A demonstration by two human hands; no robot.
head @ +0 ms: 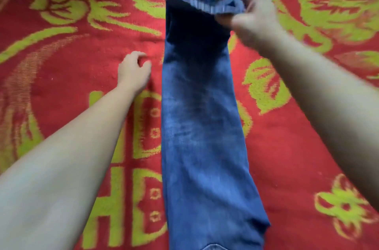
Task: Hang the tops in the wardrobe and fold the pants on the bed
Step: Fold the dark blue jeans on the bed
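Blue jeans (205,126) lie on bedspread (287,147) (red, floral).

A home bedroom, by the look of it: a plush red blanket (67,61) with big yellow-green flowers and leaves fills the whole view like bedding, and blue jeans (203,137) lie stretched along it, near to far.

Blue jeans (203,126) lie in a long strip down the middle of the frame on a red and yellow-green blanket (61,14). The right hand (252,14), upper right, pinches their lifted hem end. The left hand (133,71) rests on the blanket just beside the denim, fingers curled.
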